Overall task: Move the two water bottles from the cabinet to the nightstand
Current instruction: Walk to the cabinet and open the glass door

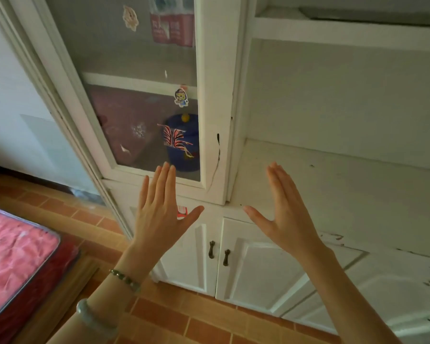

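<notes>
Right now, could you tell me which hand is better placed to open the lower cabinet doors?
Probably the right hand: it hovers open above the right door handle, while the left hand, also open and empty, sits further left, by the glass door. No water bottles are visible yet.

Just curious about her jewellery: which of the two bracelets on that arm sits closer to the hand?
The thin dark beaded bracelet, right at the wrist of the left hand. The pale, smooth bangle sits further up the forearm.

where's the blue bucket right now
In the head view, the blue bucket sits behind the glass door, lower shelf, just above the left hand.
</notes>
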`<state>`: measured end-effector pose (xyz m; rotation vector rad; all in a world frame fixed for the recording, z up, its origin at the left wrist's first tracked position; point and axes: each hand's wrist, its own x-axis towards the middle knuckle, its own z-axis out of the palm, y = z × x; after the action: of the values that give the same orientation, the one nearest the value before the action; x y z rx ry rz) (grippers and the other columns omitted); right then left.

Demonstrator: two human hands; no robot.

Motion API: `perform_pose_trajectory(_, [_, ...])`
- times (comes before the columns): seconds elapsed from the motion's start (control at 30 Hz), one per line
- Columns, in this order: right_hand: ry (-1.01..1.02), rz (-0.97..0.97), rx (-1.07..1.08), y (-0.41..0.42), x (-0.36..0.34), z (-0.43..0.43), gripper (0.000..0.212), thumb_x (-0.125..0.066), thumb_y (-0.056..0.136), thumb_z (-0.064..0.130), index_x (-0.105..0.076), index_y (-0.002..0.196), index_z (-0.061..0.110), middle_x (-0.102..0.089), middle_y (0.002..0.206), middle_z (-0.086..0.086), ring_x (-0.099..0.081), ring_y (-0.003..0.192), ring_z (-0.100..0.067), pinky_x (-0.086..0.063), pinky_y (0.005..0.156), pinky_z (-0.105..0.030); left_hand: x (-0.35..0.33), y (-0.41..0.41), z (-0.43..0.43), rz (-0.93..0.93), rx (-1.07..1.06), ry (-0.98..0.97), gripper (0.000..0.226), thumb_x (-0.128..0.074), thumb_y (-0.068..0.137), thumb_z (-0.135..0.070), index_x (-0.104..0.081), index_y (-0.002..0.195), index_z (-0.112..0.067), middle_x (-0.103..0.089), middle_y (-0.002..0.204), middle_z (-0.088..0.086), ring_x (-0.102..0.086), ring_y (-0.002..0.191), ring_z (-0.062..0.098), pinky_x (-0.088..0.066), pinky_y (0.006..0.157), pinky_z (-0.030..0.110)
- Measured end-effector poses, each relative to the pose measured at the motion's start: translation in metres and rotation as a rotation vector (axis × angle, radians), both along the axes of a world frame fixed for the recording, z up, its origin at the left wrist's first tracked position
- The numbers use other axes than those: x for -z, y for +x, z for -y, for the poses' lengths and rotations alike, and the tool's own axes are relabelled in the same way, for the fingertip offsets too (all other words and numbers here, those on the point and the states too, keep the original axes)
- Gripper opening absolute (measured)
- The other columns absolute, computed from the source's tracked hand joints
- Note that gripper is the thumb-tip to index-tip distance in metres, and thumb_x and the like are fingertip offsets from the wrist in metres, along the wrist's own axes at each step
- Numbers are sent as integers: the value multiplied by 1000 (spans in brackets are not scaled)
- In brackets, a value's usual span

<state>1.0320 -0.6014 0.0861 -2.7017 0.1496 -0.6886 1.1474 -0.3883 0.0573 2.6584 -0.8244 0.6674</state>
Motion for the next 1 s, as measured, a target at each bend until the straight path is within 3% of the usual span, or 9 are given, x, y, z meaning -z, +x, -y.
perform_pose_trajectory(0.13, [8,13,-11,14,-6,8,84,-41,82,60,-12,144,10,-15,152,-11,-5,139,-14,-17,112,-43,-7,13,14,27,4,-15,91,-38,81,-68,-26,140,1,-31,146,19,-25,136,33,-24,110,54])
perform_pose_trajectory(0.43, [-54,129,-46,25,-39,33,82,-44,84,55,-2,144,18,-9,153,-3,-1,139,-9,-7,113,-30,-50,27,61,210,12,-121,90,-35,84,-69,-22,142,-1,-27,148,17,-22,138,30,-17,113,49])
perform_pose_trajectory(0.57, [-68,196,-66,31,-56,41,81,-44,84,55,-9,144,15,-11,153,-4,-3,140,-10,-8,114,-32,-77,26,78,306,-10,-162,91,-34,84,-69,-22,141,1,-29,147,19,-22,138,31,-16,113,49])
perform_pose_trajectory(0.7, [-71,212,-91,35,-64,47,80,-43,84,56,-12,144,13,-12,153,-5,-3,139,-9,-10,114,-34,-90,29,94,358,-46,-206,94,-38,85,-67,-16,142,4,-18,150,21,-15,140,32,-17,113,49])
perform_pose_trajectory(1.0, [-132,332,-144,29,-104,48,78,-40,85,56,-11,143,14,-14,152,-6,-6,139,-14,-19,111,-44,-225,44,111,627,-33,-289,93,-38,86,-66,-14,143,4,-16,151,24,-11,140,34,-8,115,47])
